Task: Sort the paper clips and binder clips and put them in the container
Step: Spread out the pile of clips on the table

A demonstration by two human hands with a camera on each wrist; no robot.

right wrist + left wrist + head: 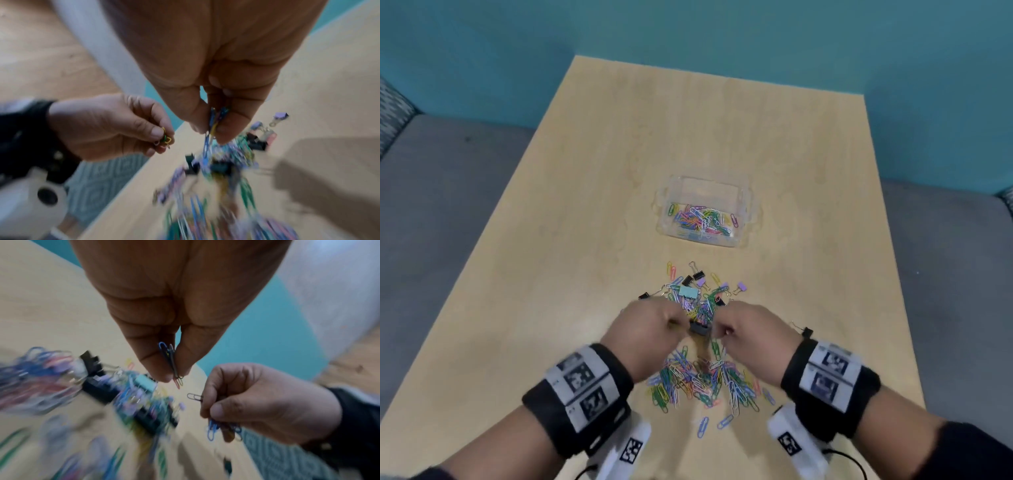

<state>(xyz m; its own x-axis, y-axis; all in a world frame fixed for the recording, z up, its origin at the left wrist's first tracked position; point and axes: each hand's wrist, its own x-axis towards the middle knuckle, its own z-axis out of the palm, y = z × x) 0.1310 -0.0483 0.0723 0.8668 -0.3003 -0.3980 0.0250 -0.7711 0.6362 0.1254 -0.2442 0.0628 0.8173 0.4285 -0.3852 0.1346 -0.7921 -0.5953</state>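
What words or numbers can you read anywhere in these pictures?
None: no words, numbers or brand names can be read in any view.
Black wristbands: black-and-white square code patterns, not letters.
White wrist-camera mounts: the same kind of square code, no text.
Clear plastic container, coloured paper clips, binder clips: no print or label visible.

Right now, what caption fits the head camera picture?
Both hands pinch paper clips above the pile; container waits beyond.
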